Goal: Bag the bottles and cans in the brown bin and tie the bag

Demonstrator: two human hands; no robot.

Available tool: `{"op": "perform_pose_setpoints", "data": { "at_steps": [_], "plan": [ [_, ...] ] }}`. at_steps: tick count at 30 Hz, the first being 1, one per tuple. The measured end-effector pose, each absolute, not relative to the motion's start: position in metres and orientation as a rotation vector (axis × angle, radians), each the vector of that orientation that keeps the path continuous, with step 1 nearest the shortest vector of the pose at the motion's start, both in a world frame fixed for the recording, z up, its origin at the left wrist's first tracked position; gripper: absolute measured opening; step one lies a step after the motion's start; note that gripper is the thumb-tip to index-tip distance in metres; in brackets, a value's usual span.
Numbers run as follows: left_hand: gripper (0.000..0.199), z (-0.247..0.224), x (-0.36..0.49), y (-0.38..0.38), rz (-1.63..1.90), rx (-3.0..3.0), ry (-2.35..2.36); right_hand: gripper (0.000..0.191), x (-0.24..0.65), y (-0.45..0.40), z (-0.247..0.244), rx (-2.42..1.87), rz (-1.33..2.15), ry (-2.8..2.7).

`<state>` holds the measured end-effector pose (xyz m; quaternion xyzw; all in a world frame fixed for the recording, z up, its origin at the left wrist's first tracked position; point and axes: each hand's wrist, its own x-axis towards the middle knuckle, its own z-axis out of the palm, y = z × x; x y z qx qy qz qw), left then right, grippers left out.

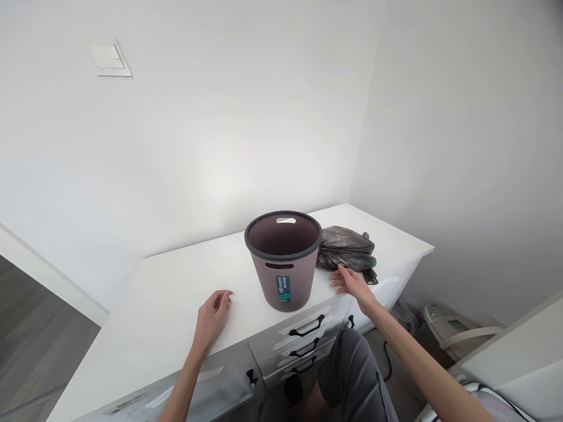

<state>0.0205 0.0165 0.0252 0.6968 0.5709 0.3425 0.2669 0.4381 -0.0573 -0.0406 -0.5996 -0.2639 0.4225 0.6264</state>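
Note:
A mauve bin (290,286) with a dark rim, slot handles and a teal label stands upright and uncovered on the white cabinet top (176,284). Just right of it lies a bunched dark translucent plastic bag (347,246). My left hand (213,316) rests on the cabinet top left of the bin, fingers curled together with nothing visible in them. Close to the bag's front edge is my right hand (352,282), its fingers apart and holding nothing.
White drawers with black handles (307,325) face my knees (356,369) below the top. A white wall rises behind, with a switch (112,57) at upper left. On the floor at right sits a beige appliance (453,331).

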Motion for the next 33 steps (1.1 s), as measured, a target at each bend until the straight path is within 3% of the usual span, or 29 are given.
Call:
{"op": "perform_pose_setpoints", "data": {
  "at_steps": [12,20,28,33],
  "plan": [
    [0.045,0.026,0.023,0.011,0.97,1.88,1.544,0.042,0.416,-0.065,-0.043,-1.567,0.719,-1.189],
    [0.046,0.02,0.022,0.012,0.949,1.876,1.539,0.025,0.392,-0.066,-0.035,-1.771,0.491,-1.522],
    [0.044,0.016,0.021,0.017,0.904,1.913,1.534,0.046,0.387,-0.066,-0.034,-1.788,0.443,-1.58],
    [0.042,0.017,0.022,0.016,0.884,1.928,1.521,0.049,0.386,-0.065,-0.035,-1.814,0.412,-1.618]
  ]
}}
